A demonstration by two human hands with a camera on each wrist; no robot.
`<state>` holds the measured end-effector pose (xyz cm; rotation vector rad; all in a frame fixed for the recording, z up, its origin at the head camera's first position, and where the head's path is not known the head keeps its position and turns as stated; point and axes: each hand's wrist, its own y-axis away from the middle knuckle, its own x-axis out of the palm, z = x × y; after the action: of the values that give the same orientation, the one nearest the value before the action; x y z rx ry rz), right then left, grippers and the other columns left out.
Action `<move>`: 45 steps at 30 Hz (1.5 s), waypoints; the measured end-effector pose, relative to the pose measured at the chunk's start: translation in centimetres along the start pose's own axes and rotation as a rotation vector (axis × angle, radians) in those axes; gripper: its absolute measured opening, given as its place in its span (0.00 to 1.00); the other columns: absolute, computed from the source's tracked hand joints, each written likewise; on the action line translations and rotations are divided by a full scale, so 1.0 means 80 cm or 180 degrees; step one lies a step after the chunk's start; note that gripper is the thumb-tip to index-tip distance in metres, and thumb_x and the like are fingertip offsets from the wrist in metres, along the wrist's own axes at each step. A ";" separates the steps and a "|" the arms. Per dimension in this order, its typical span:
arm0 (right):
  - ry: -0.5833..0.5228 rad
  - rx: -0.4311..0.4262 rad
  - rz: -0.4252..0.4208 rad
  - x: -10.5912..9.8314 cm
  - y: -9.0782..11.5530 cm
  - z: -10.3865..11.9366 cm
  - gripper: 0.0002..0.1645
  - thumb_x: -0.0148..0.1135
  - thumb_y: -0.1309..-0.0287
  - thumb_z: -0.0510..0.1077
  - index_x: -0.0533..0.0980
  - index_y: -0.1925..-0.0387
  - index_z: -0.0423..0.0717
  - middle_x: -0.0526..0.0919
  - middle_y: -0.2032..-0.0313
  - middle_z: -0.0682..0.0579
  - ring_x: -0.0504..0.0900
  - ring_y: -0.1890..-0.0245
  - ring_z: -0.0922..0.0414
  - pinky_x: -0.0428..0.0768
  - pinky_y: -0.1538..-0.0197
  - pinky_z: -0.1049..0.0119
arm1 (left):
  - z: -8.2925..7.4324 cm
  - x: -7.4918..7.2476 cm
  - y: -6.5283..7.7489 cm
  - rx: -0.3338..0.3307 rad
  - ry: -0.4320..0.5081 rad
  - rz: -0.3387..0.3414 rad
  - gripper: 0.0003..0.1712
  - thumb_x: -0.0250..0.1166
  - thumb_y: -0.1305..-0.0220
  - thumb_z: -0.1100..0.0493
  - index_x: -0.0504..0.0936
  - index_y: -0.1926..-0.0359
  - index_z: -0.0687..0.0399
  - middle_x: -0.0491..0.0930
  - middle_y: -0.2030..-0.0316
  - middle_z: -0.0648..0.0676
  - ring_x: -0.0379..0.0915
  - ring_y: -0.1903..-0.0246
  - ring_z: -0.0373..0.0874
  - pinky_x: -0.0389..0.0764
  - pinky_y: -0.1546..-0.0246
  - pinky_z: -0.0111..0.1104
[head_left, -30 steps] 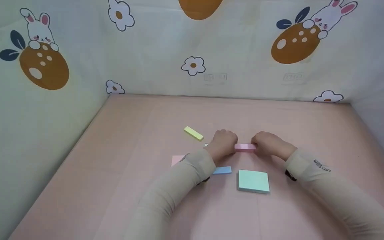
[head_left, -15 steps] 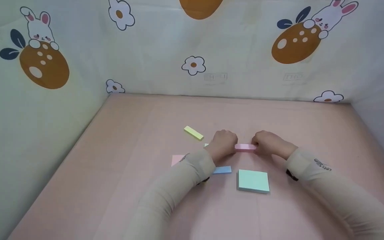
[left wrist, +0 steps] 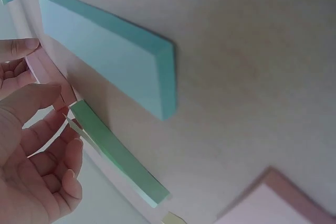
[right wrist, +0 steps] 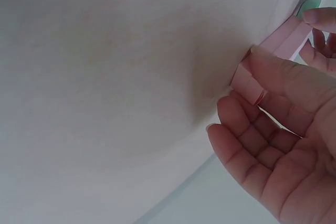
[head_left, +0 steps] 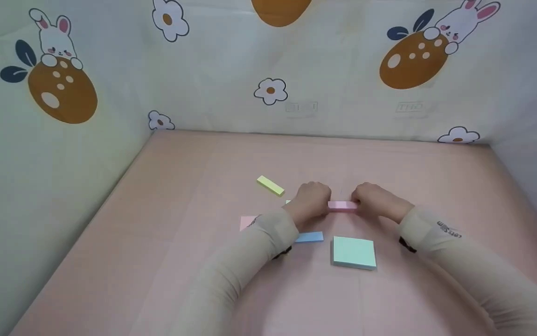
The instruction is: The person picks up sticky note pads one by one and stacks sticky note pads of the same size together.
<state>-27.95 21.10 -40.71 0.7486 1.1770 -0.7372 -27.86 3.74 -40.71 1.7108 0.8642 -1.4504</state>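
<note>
A narrow pink sticky note pad [head_left: 342,206] spans the gap between both hands, close over the table. My left hand [head_left: 310,199] pinches its left end between thumb and fingers. At the opposite end my right hand [right wrist: 283,124] pinches the same pad, thumb on its upper face, other fingers curled beneath. Beside the left fingertips lies a narrow green pad [left wrist: 118,153], mostly hidden by the left hand in the head view. A blue strip pad [head_left: 310,237] lies nearer the body, partly under the left forearm.
A square mint-green sticky note pad [head_left: 354,252] lies in front, between the forearms. A yellow strip pad [head_left: 270,185] sits beyond the left hand. The left sleeve partly covers a pale pink pad [head_left: 247,222]. Patterned cloth walls [head_left: 212,70] enclose the pink tabletop [head_left: 179,186].
</note>
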 end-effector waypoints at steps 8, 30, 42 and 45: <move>-0.0082 0.0071 0.0005 0.001 0.000 -0.001 0.04 0.62 0.53 0.30 0.81 0.72 0.37 0.79 0.76 0.49 0.68 0.75 0.57 0.72 0.67 0.63 | 0.000 0.000 -0.002 -0.0008 0.0034 0.0088 0.09 0.60 0.41 0.58 0.82 0.63 0.56 0.79 0.72 0.52 0.64 0.75 0.41 0.67 0.71 0.29; -0.0237 0.0216 0.0221 0.001 0.007 -0.016 0.09 0.61 0.49 0.34 0.79 0.64 0.34 0.79 0.73 0.47 0.71 0.74 0.56 0.74 0.66 0.60 | 0.010 0.003 -0.005 -0.0047 0.0161 0.0261 0.09 0.60 0.43 0.58 0.82 0.64 0.56 0.80 0.70 0.51 0.65 0.73 0.42 0.69 0.69 0.31; -0.0255 0.0205 0.0157 0.003 0.008 -0.014 0.07 0.61 0.49 0.33 0.80 0.65 0.38 0.78 0.76 0.49 0.71 0.76 0.56 0.72 0.68 0.63 | 0.006 0.007 -0.005 -0.0081 0.0284 0.0172 0.13 0.61 0.41 0.53 0.82 0.58 0.53 0.82 0.66 0.49 0.70 0.69 0.41 0.72 0.60 0.32; -0.0235 0.0188 0.0139 0.004 0.008 -0.013 0.07 0.61 0.49 0.34 0.80 0.66 0.39 0.77 0.76 0.50 0.71 0.76 0.57 0.71 0.69 0.64 | 0.005 0.009 -0.005 -0.0074 0.0244 0.0132 0.12 0.61 0.41 0.54 0.83 0.58 0.52 0.82 0.66 0.49 0.70 0.69 0.41 0.72 0.60 0.32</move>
<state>-27.87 22.26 -41.15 0.7875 1.0731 -0.7596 -28.29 3.58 -41.50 1.7667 0.8778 -1.3501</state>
